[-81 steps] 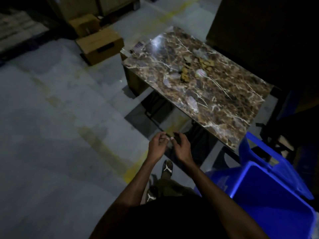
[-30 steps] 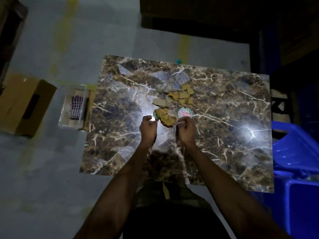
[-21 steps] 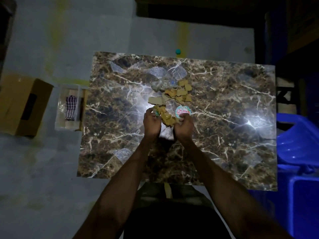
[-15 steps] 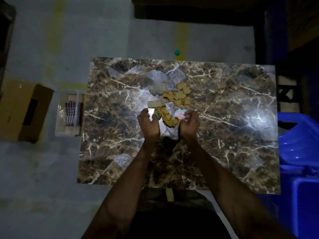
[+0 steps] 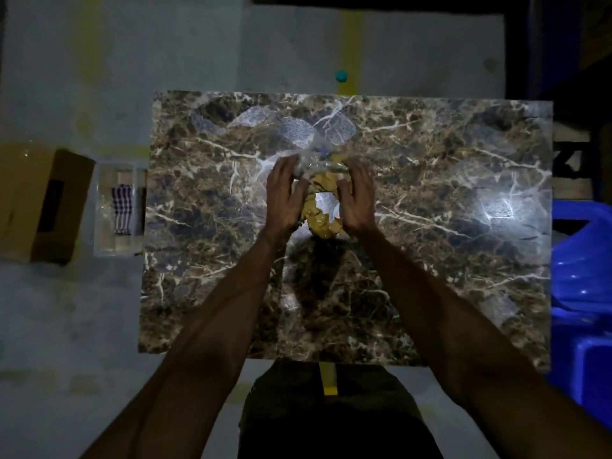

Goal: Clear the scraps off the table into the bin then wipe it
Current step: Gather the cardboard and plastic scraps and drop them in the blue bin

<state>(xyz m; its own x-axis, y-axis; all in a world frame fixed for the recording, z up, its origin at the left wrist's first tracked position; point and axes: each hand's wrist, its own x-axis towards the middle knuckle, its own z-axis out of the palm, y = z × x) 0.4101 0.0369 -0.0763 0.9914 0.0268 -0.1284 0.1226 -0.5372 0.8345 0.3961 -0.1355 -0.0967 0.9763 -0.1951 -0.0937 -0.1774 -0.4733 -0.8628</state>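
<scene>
Both our hands rest on the marble tabletop (image 5: 430, 260) with a heap of scraps between them. Our left hand (image 5: 285, 197) lies with fingers straight and close together, its inner edge pressed against the left side of the yellow-brown cardboard scraps (image 5: 320, 207). Our right hand (image 5: 356, 197) mirrors it on the other side, fingers extended and slightly bent inward, touching the pile. We hold nothing in a pinch; the hands cup the heap from both sides. At our fingertips sits a crumpled clear plastic wrapper (image 5: 313, 160), touching the far end of the cardboard pieces. By our right palm a round printed sticker (image 5: 335, 212) peeks out, mostly hidden. Beyond our fingertips several clear plastic pieces (image 5: 294, 130) lie flat on the marble, apart from the heap. Well to the right of our right hand stands the blue bin (image 5: 583, 293), beside the table edge. Far left of our left hand, on the floor, are a clear container (image 5: 114, 207) with a checked cloth (image 5: 122, 210) inside and a cardboard box (image 5: 36, 203).
</scene>
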